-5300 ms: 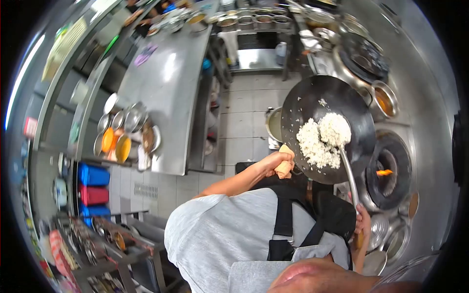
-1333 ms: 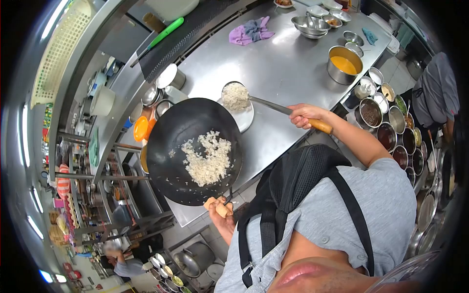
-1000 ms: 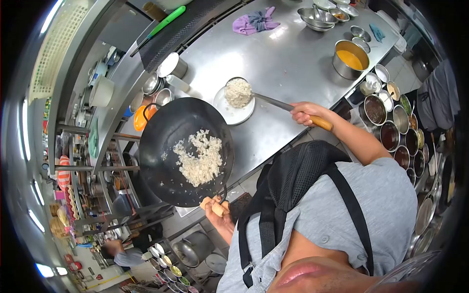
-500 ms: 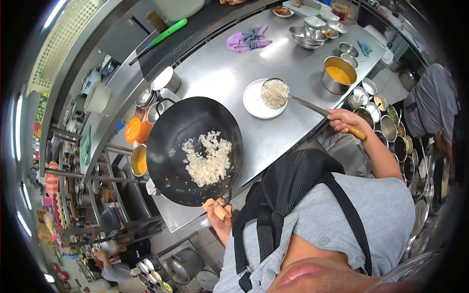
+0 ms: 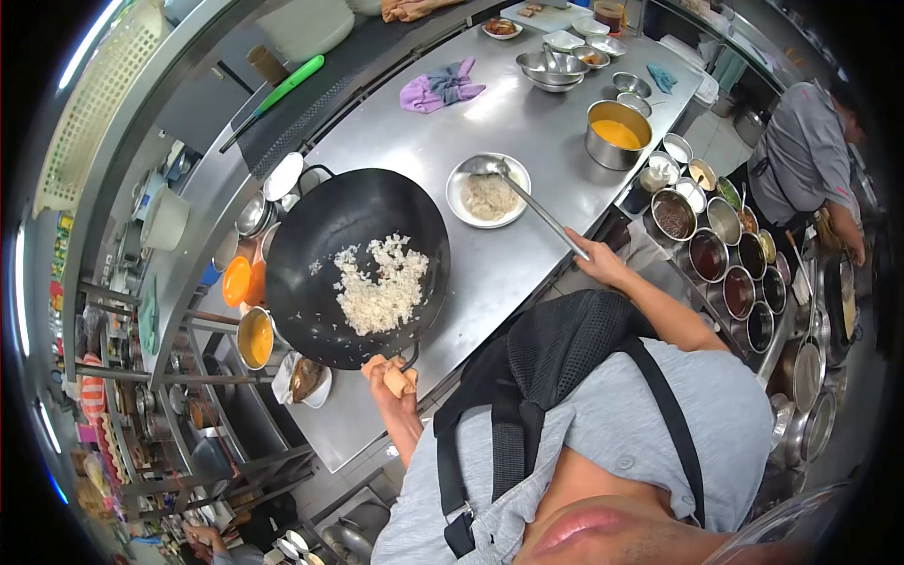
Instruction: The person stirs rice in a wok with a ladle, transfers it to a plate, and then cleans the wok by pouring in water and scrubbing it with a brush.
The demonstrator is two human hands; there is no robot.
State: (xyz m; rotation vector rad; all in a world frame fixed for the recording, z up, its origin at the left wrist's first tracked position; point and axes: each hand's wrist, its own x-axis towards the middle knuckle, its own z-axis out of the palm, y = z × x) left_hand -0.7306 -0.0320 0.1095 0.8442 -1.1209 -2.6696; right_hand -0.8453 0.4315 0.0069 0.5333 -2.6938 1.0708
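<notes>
A black wok (image 5: 301, 226) with loose white rice (image 5: 381, 292) in it sits at the table's left part. My left hand (image 5: 394, 388) is closed on its near loop handle, with a folded tan cloth (image 5: 386, 370) between. My right hand (image 5: 603, 261) grips the long handle of a metal ladle (image 5: 486, 166); the fingers are partly hidden. The ladle's bowl is turned over above a white plate (image 5: 456, 200). A mound of rice (image 5: 492, 200) lies on that plate, just below the ladle.
A pot of orange liquid (image 5: 614, 155) stands right of the plate, near steel bowls (image 5: 551, 71). A purple-grey cloth (image 5: 441, 87) lies behind. Several sauce containers (image 5: 708, 254) line the right side. Another person (image 5: 800, 155) stands at far right. A metal shelf (image 5: 179, 325) rises at left.
The ladle was full of rice over the plate; now it is tipped over and the rice is on the plate. My right hand moved left with the handle. My left hand keeps the wok handle.
</notes>
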